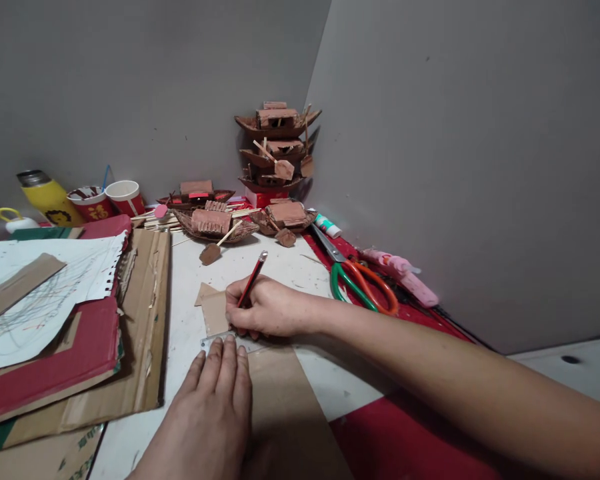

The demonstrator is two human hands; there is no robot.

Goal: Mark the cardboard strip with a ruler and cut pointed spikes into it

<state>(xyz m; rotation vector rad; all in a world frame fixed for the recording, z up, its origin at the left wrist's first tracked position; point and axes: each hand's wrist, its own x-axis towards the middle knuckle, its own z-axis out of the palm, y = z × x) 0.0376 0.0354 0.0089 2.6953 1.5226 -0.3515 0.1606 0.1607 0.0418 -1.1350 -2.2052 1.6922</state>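
My right hand (265,307) grips a dark red pencil (253,277), its upper end pointing up and right. The pencil's tip is hidden behind my fingers, low near the ruler. My left hand (215,400) lies flat, fingers stretched out, with its fingertips on a clear ruler (210,342). Beneath the ruler is brown cardboard (285,400), which runs toward me under my left hand. Beyond the ruler, a smaller part of cardboard (214,312) shows beside my right hand, with a pointed scrap at its far left corner.
Cardboard boat models (280,127) are stacked in the corner, with several more in front. Scissors (353,273) with green and orange handles lie right. Cardboard sheets and scribbled paper (95,267) are piled left. A yellow bottle (53,200) and paper cups (125,193) stand behind.
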